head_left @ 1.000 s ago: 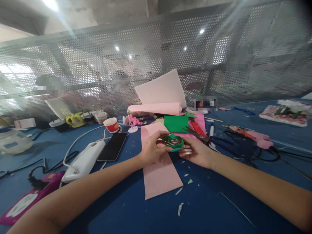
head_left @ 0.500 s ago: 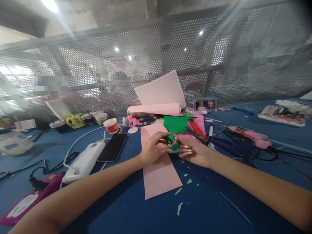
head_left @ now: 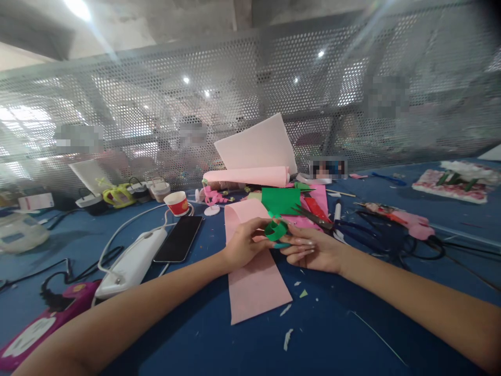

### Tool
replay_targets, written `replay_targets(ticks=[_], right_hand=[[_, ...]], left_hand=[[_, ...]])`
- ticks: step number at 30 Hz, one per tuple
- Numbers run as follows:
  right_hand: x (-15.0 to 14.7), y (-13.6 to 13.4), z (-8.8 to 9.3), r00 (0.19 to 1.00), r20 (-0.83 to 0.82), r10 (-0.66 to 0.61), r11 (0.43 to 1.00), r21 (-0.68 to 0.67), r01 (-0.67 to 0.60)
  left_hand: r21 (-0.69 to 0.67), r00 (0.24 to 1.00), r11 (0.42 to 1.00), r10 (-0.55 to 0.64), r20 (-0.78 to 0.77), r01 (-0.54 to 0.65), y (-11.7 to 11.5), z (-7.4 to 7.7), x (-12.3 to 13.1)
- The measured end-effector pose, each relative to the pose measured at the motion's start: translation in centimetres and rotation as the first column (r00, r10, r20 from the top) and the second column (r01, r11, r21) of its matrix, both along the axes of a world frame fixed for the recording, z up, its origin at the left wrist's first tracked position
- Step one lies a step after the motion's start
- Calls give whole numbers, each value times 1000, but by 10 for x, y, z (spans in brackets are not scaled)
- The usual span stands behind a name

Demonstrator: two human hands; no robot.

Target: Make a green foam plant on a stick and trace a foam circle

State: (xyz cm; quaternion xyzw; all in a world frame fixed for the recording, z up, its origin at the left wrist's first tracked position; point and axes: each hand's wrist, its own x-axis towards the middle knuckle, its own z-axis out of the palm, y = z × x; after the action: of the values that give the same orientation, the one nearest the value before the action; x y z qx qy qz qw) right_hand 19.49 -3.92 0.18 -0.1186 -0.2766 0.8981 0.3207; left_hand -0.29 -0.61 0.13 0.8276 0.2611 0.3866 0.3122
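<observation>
Watching through the head camera, I find the green strip (head_left: 275, 231) bent into a loose curl between the two hands, in front of the curled pink sheet (head_left: 258, 292) that lies on the blue surface (head_left: 188, 339). The left hand (head_left: 243, 245) has its fingers drawn narrow, pinching the strip at its left side. The right hand (head_left: 319, 250) has its fingers bent in close at the strip's right edge; whether they grip it or only steady it, I cannot tell, since the contact is too small to make out.

I would expect the strip to weigh almost nothing and to bend with little force. It looks like thin paper or foam, smooth, a bit springy, and apt to open out if let go. I doubt it would slip much, but a hard pinch could crease it, and a sharp tug might tear it. The long nails on the right hand could dent it too, so I would favour the soft pads.

For a hold, I would take the flat face where the layers overlap, lightly, and leave the round of the curl unsqueezed. I would also keep it off the scissors (head_left: 327, 224), whose open blades lie just beyond the right hand, pointing towards the green sheet (head_left: 279, 200).
</observation>
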Motion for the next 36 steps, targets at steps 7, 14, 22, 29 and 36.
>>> replay_targets(ticks=[7,14,22,29,36], right_hand=[[-1,2,-3,1000,25,-3,995,98,1],[-4,3,-8,998,21,-62,986,153,58],[-4,5,-8,997,49,-60,988,144,52],[-4,5,-10,997,48,-57,993,105,51],[-6,1,-6,993,56,-103,990,103,97]], left_hand=[[-120,997,991,-53,63,61,-1,-1,-1],[-186,988,971,-137,72,148,-5,3,-4],[-140,998,989,-42,39,48,-3,0,-1],[-49,999,999,-6,32,7,-4,2,-2],[88,996,992,83,26,-85,-3,5,-3]])
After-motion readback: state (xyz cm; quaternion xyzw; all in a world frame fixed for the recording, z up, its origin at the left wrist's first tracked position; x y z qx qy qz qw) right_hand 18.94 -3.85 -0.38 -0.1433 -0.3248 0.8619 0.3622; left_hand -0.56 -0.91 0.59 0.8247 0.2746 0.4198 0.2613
